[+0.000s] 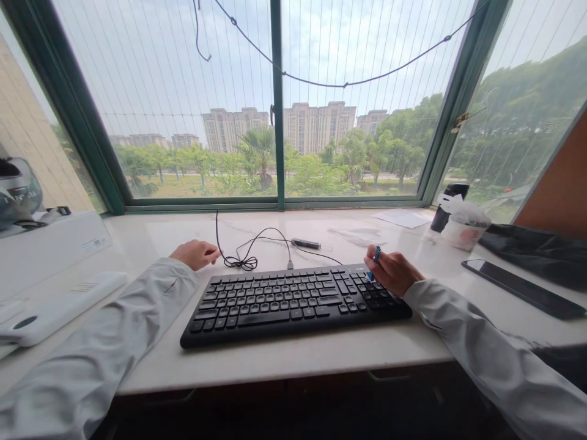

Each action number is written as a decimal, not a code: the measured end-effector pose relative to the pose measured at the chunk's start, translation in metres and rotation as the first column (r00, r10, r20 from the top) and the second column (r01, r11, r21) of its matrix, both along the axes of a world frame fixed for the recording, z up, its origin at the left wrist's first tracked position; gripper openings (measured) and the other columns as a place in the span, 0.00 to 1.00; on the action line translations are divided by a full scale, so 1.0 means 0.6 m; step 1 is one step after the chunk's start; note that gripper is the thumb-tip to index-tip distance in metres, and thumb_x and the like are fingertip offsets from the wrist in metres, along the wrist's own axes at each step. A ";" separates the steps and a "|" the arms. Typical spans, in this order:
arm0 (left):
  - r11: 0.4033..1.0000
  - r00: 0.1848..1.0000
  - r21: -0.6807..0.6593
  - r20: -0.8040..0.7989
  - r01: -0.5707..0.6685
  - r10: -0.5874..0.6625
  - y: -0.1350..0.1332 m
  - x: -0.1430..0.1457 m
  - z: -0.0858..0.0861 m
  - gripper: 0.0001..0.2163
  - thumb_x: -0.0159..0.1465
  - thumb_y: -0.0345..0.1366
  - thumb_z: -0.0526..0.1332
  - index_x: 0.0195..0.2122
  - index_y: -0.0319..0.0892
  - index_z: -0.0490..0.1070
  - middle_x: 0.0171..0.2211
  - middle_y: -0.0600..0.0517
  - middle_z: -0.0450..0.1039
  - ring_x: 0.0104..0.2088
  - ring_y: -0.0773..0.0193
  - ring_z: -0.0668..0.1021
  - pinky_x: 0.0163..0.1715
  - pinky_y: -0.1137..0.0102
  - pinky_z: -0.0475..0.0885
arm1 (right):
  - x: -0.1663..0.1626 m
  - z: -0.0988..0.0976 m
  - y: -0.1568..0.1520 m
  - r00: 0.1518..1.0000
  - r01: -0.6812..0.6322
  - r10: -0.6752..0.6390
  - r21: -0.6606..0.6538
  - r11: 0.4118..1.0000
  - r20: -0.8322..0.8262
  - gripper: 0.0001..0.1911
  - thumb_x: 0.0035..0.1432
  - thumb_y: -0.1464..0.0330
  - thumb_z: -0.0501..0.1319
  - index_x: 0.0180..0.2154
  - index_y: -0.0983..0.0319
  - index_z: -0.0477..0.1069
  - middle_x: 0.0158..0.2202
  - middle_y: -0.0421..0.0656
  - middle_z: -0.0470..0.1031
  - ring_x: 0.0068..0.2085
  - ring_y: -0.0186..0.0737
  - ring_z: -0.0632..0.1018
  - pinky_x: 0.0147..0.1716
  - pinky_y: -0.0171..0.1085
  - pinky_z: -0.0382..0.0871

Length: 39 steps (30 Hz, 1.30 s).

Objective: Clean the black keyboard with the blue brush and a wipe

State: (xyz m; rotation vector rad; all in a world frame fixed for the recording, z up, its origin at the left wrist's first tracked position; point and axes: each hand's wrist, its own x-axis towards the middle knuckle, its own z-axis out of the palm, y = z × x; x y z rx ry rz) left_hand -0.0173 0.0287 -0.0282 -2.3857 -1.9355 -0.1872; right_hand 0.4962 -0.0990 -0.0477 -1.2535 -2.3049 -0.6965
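Observation:
A black keyboard (275,305) lies on the white desk, its keys facing up. My right hand (394,271) is above the number pad at the keyboard's right end, its fingers closed round a slim blue tool (376,253). The tool's lower end points down at the keys; its exact kind I cannot make out. Off the keyboard's upper left corner, my left hand (195,253) rests on the desk with fingers curled, and nothing shows in it. Right beside it lies a coiled black cable (241,263) with a USB plug (290,264) near the keyboard's back edge.
Behind the keyboard lie a dark pen-like object (306,244) and clear plastic (360,236). To the right are a phone (523,288), a bagged cup (463,229), a black bottle (447,208) and a black bag (536,250). A white box (50,244) and white device (68,308) stand left.

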 end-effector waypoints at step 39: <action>0.999 0.999 -0.010 -0.016 0.042 -0.043 0.003 0.003 0.003 0.23 0.60 0.56 0.49 0.26 0.49 0.77 0.28 0.52 0.78 0.31 0.58 0.76 0.30 0.69 0.61 | -0.046 0.019 -0.123 0.865 0.091 -0.260 -0.375 0.922 -0.430 0.11 0.68 0.62 0.46 0.31 0.56 0.55 0.20 0.35 0.73 0.22 0.40 0.75 0.31 0.39 0.66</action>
